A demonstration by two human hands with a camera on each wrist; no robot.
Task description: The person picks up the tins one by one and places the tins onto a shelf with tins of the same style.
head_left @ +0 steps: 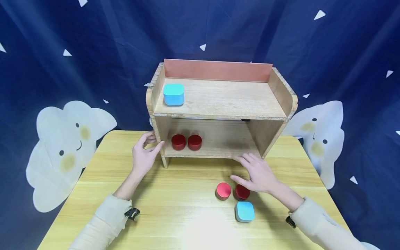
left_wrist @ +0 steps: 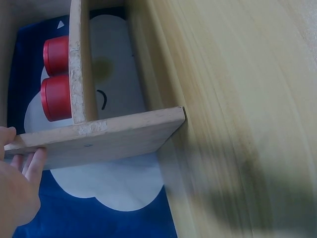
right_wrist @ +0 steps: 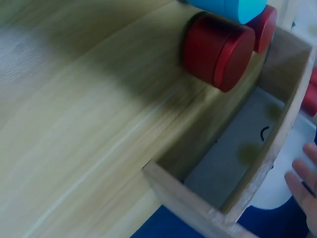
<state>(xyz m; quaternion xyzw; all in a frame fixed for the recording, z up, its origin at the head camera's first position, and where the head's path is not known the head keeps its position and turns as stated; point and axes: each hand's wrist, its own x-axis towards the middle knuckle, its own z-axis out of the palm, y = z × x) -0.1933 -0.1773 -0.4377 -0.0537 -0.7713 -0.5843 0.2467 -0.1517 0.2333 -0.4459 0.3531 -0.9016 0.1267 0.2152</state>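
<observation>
Blue cloth: it hangs behind the worktop, patterned with white triangles and smiling clouds.
Worktop: pale wood grain.
Wooden shelf: two tiers, standing along the worktop's back edge.
My left hand: I grip the shelf's left side panel with my left hand, thumb at its front edge, fingers on the outer face.
My right hand: fingers loosely spread, my right hand holds nothing; it is by the lower tier's front right corner, and I cannot tell whether my fingertips touch.
Upper blue box: on the top tier, near its left edge.
Lower blue box: on the worktop, nearer its front edge than the loose tins.
Shelved red tins: a pair, side by side near the lower tier's left end.
Loose red tins: two on the worktop, before the shelf, one just beside my right thumb.
</observation>
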